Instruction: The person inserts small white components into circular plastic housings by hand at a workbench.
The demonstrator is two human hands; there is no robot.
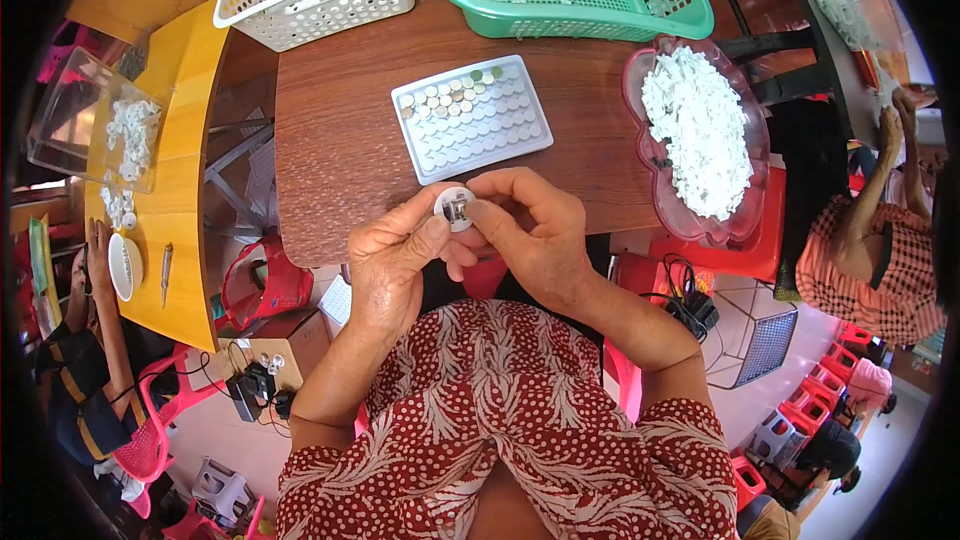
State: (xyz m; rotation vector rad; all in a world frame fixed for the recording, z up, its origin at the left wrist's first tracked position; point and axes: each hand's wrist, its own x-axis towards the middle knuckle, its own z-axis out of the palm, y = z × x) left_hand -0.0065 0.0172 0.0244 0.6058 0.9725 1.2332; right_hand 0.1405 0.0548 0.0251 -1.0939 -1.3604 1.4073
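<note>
Between the thumb and fingers of my left hand [392, 258] is a small round white plastic part [455, 208], with a dark and shiny metal-looking piece in its middle. The fingers of my right hand [540, 240] are closed at the part's right edge, the thumb pressed against it. Both hands are raised at the table's near edge. Just beyond them lies a white tray [482, 148] with rows of shallow pockets. Several small round discs [455, 100], like button cells, sit in its far rows. The fingertips of my right hand are partly hidden.
A white perforated basket [345, 8] and a green basket [580, 20] stand at the far side, both with white parts. At right, a pink scalloped dish [643, 145] holds a heap of small white pieces [700, 130]. A yellow table [180, 170] stands left. Other people sit on both sides.
</note>
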